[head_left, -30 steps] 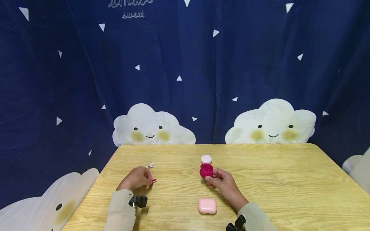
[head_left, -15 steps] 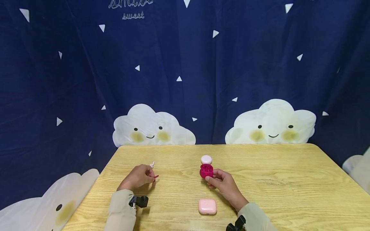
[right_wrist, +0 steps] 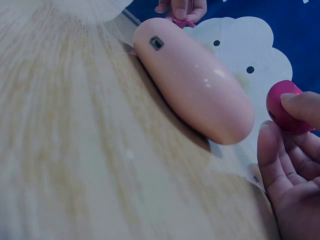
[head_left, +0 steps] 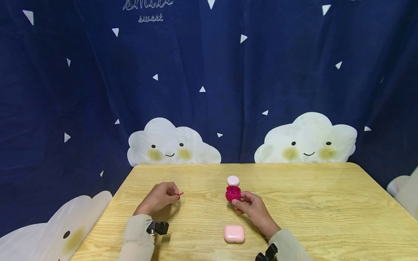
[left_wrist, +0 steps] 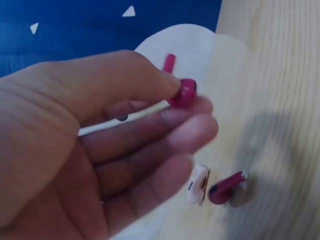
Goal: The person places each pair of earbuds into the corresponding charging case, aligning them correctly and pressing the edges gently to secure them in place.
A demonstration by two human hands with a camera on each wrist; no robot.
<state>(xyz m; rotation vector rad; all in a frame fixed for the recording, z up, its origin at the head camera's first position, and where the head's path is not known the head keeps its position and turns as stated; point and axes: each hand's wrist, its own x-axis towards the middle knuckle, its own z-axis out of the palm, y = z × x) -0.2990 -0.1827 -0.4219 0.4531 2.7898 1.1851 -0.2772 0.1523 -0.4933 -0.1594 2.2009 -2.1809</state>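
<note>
My left hand (head_left: 159,197) pinches a magenta earbud (left_wrist: 185,93) between thumb and index finger, its stem sticking out, held above the table. The other fingers are loosely bent below it. In the left wrist view, a second magenta earbud (left_wrist: 226,190) and a pale pink earbud (left_wrist: 198,186) lie on the wood beyond that hand; in the head view the hand hides them. My right hand (head_left: 256,209) grips a small round magenta earbud case (head_left: 232,195) by its right side, with the lid raised and its inside facing up.
A pale pink round case (head_left: 233,180) stands just behind the magenta one. Nearer me lies a closed pink earbud case (head_left: 234,233), left of the right forearm. The wooden table (head_left: 310,203) ends at a dark blue curtain (head_left: 209,72) with cloud prints.
My left hand has lifted the magenta earbud off the table and moved it slightly right and away from me. The right hand and the magenta case have stayed in place.
</note>
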